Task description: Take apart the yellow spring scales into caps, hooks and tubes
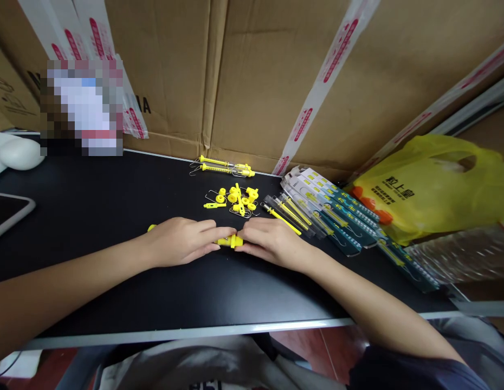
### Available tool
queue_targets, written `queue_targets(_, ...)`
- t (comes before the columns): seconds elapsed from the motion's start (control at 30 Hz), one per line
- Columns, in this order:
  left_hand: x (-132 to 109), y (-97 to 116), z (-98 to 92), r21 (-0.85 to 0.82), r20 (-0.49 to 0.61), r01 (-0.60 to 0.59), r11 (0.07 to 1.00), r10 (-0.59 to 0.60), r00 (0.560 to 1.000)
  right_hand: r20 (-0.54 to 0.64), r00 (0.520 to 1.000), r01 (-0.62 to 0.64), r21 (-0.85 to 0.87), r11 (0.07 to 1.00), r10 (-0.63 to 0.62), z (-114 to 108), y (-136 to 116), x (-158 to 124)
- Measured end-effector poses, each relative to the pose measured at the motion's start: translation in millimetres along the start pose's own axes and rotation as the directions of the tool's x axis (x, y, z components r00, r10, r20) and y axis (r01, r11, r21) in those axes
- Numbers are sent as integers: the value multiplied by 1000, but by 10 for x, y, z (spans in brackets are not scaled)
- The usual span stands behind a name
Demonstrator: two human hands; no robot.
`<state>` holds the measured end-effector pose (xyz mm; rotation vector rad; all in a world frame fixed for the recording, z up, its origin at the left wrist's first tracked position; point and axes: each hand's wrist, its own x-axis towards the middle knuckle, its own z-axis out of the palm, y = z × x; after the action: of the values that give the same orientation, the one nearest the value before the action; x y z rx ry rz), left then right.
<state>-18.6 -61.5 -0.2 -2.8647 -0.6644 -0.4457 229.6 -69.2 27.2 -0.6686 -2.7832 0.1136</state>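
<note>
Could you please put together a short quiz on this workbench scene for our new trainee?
1. True or false: the left hand and the right hand both pinch the same yellow plastic part.
2. Relative to the fanned retail packs, the yellow plastic bag lies: A) to their right, B) to their left, C) between the two hands.
3. Fill in: the loose pile of yellow parts lies on the black table, ___ the hands and the cardboard boxes.

Key: 1 true; 2 A; 3 between.
</note>
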Motion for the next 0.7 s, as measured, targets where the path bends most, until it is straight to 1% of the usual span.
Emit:
queue_targets(0.1, 0, -9, 4, 10, -12, -12, 1000, 12, 1000, 7, 1000, -12, -26, 1000, 12, 5, 8, -4)
queue_targets(0.17, 3, -12, 6, 30, -30, -8, 1000, 9, 1000, 9, 998, -61, -2, 998, 61, 16, 17, 0)
queue_targets(0.27, 11, -9, 1, 100, -42, -6, 995, 10, 999, 37, 987, -157, 70, 985, 155, 39, 16, 17)
queue_targets(0.33, 17, -3, -8, 142, -47, -9, 990, 16, 999, 69, 977, -208, 154, 966, 200, 44, -1, 29)
queue_targets(0.43, 22, 7, -27, 152, -108, 27, 988, -11, 994, 86, 955, -295, 333, 896, 283, 25, -37, 40)
queue_targets(0.5, 22, 10, -44, 148, -180, 105, 983, -78, 981, 82, 939, -334, 448, 829, 334, 4, -53, 43)
queue_targets(0.6, 17, 7, -66, 162, -265, 220, 962, -173, 949, 71, 926, -341, 575, 743, 370, -9, -52, 48)
queue_targets(0.63, 15, 5, -70, 169, -277, 230, 958, -178, 944, 71, 923, -341, 607, 718, 378, -5, -47, 51)
queue_targets(0.7, 10, -1, -74, 184, -273, 211, 960, -157, 949, 76, 917, -341, 662, 668, 392, 10, -39, 54)
